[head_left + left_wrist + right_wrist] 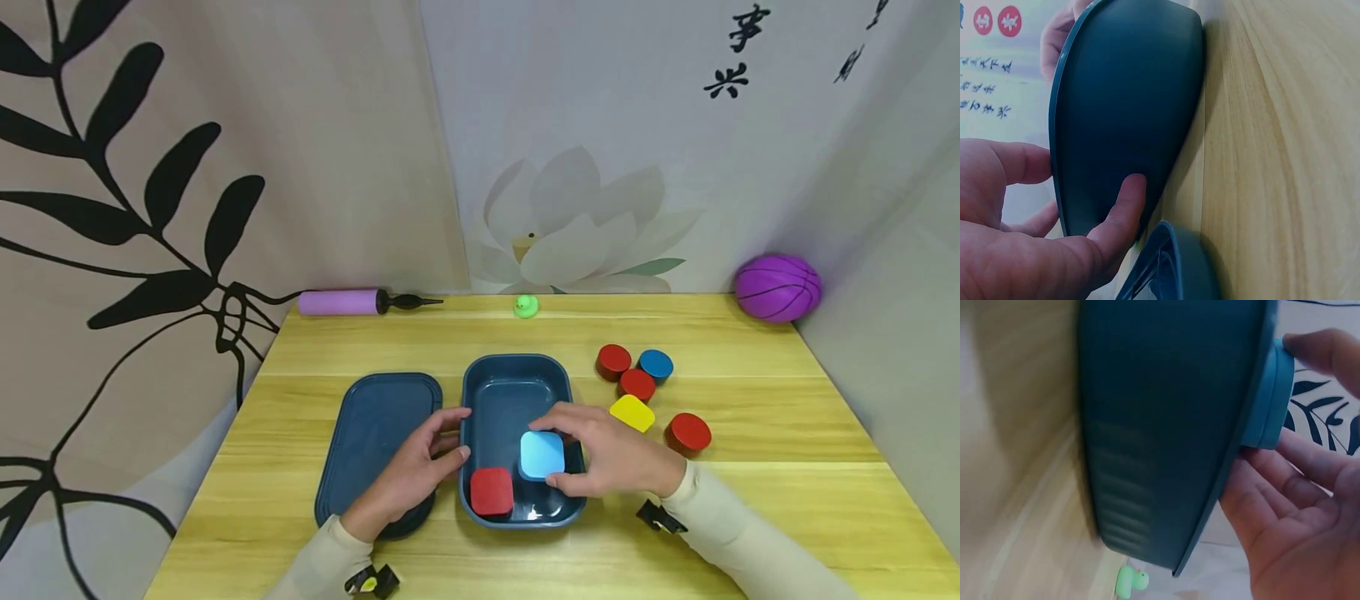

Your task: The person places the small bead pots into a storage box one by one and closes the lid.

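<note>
Over the right part of a dark blue plastic box (pixel 517 367), my right hand (pixel 611 450) holds a light blue rounded-square block (pixel 542 456) between thumb and fingers. In the right wrist view that block (pixel 1270 394) shows at the box's rim, its lower part hidden behind the wall. A red rounded-square block (pixel 492 492) lies inside the box at the near left corner. My left hand (pixel 420 462) rests its thumb and fingertips against the box's left side; the left wrist view shows the thumb on the outer wall (pixel 1129 94).
A dark blue lid (pixel 386 408) lies left of the box, under my left hand. Red round blocks (pixel 687 434), a blue round block (pixel 656 366) and a yellow block (pixel 632 412) stand to the right. Along the back are a purple pump (pixel 339 302), a green duck (pixel 526 307) and a purple ball (pixel 778 288).
</note>
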A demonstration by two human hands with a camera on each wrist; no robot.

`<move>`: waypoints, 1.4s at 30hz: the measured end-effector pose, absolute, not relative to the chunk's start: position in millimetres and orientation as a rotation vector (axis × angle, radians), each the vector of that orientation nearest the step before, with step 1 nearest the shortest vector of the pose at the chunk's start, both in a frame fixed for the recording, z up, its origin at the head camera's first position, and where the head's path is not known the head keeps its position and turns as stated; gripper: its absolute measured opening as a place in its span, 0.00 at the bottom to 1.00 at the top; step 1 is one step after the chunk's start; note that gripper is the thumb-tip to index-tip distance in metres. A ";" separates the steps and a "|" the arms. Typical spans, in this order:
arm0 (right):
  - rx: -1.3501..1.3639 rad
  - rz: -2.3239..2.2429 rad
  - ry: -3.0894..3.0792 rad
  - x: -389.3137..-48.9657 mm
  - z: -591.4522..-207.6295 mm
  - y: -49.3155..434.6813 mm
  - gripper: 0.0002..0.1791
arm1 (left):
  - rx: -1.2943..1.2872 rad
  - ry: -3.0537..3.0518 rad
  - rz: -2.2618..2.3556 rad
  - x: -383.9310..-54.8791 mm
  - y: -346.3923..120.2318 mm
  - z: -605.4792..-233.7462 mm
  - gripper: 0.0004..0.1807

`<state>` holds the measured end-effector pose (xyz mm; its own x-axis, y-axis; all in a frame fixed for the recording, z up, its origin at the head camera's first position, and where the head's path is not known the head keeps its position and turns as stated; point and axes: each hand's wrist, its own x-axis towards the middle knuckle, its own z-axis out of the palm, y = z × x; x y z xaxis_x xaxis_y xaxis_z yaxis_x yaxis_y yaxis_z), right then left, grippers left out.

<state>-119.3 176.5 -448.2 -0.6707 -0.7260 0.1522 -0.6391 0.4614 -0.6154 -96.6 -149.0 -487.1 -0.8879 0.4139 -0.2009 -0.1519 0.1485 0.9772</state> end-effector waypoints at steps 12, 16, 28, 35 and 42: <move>-1.299 -0.686 2.557 -107.0 -454.2 160.1 0.28 | 0.258 1.999 1.799 -96.7 -149.5 -486.2 0.32; -1.288 -0.632 2.541 -107.4 -455.7 157.5 0.27 | 0.256 1.995 1.793 -96.3 -149.9 -485.4 0.32; -1.263 -0.565 2.504 -109.0 -456.4 152.3 0.23 | 0.250 2.011 1.795 -96.3 -148.7 -484.1 0.32; -1.241 -0.665 2.497 -109.5 -455.2 153.5 0.21 | 0.238 2.004 1.797 -96.8 -148.5 -485.4 0.32; -1.278 -0.861 2.525 -113.5 -450.2 160.6 0.18 | 0.245 2.006 1.797 -97.3 -148.6 -486.0 0.32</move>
